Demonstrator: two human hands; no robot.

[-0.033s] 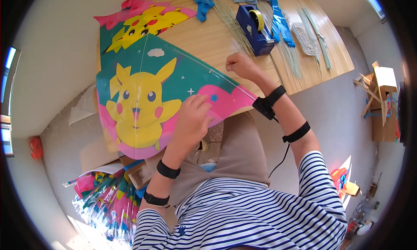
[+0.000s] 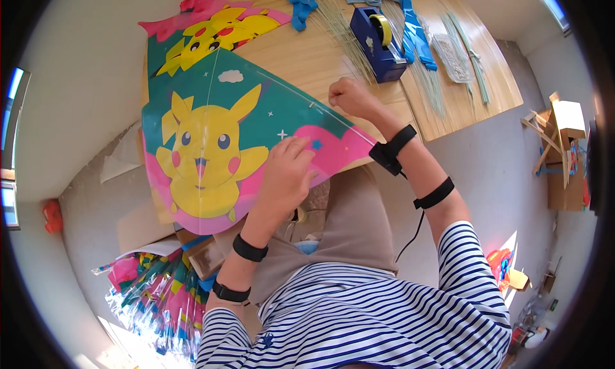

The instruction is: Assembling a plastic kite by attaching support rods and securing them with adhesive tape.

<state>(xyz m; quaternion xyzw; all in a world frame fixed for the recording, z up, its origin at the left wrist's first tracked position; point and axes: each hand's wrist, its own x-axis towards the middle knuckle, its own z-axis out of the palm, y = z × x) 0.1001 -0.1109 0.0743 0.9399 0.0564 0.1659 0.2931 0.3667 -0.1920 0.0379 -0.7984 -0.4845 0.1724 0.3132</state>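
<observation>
As the left hand (image 2: 286,173) lies half-curled over the kite (image 2: 251,127), I see the right hand (image 2: 354,100), bunched, contents unclear, just beyond the kite's long slanting edge.

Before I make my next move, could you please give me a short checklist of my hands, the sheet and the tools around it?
1. Green-and-pink sheet with the yellow cartoon figure lies picture side up on the pale wooden table: ok.
2. Thin pale rod runs along the sheet's slanted right edge: ok.
3. Left hand is at the sheet's pink part: ok.
4. Right hand is empty: cannot tell, its fingers are curled.
5. Dark blue tape dispenser stands apart from the sheet, yellow roll fitted: ok.
6. Clear plastic tray is off the sheet: ok, beyond the dispenser to the right.
</observation>
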